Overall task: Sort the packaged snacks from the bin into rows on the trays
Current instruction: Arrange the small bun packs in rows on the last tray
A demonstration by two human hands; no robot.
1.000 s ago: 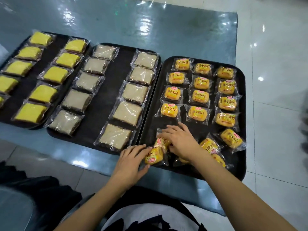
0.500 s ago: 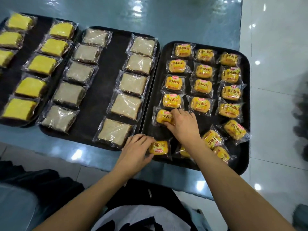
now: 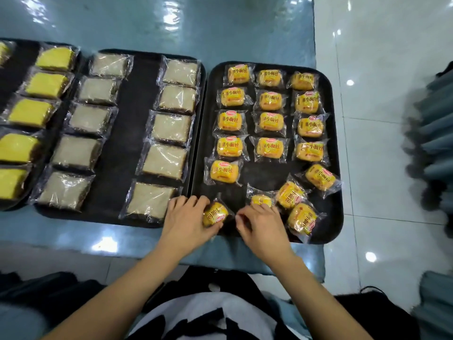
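The right black tray [image 3: 338, 133] holds orange bun packets [image 3: 269, 121] in three columns. The left column's fifth packet [image 3: 223, 171] lies alone in its row. My left hand [image 3: 186, 220] grips one bun packet [image 3: 215, 214] at the tray's front left corner. My right hand [image 3: 263, 225] sits just right of it with curled fingers. Its fingertips are at that packet's wrapper end, and whether they pinch it is unclear. Behind its knuckles lies a loose packet [image 3: 261, 200], partly hidden.
Three more loose bun packets [image 3: 301, 218] lie askew at the tray's front right. The middle tray [image 3: 137, 114] carries two columns of grey-brown cakes [image 3: 171, 126]. A left tray holds yellow cakes [image 3: 46, 84]. All stand on a teal table [image 3: 171, 23], with white floor tiles [image 3: 380, 119] to the right.
My right hand let go of the packet it set fifth in the left column and drew back to the tray's front. My left hand kept its packet.
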